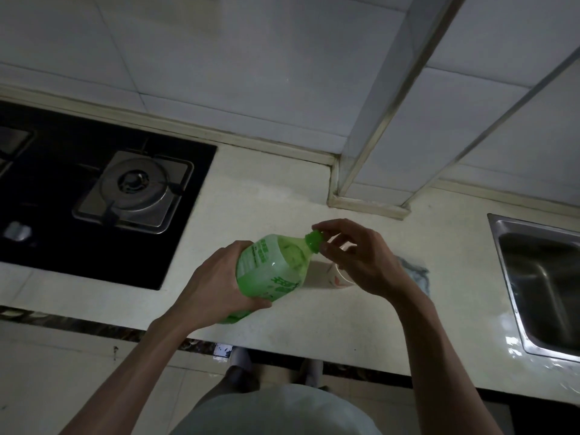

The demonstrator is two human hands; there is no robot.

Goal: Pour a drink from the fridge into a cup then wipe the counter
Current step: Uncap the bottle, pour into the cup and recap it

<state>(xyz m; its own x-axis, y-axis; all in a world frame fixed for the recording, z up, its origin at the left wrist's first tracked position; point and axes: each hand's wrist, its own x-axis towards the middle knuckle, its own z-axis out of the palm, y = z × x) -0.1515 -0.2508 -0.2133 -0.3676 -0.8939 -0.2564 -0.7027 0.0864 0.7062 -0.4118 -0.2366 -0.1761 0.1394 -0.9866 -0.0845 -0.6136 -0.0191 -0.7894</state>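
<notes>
Far left, the black gas hob (94,196) sits sunk into the pale tabletop (257,189), one burner (136,191) in plain sight and unlit.

Moving in, the left hand (216,284) is wrapped round the lower body of the green drink bottle (273,271), fingers curled under and thumb across the near side, a full firm hold. The bottle is lifted off the tabletop and tilted hard: its long axis runs from lower left, near the tabletop's front edge, up to the upper right, with the neck pointing away and to the right. Pale green liquid shows through the plastic and fills much of the body.

At the top end, the green cap (314,239) is still on the neck, and the right hand (357,262) is on it, thumb and fingertips pinched round it, the other fingers loosely spread.

Just under that right hand stands a white paper cup (337,277), upright on the tabletop and mostly hidden; I cannot tell what is inside it. Just beyond the wrist lies a grey-blue cloth (414,271), flat on the tabletop. Far right, the steel sink (543,277), its basin dark.
</notes>
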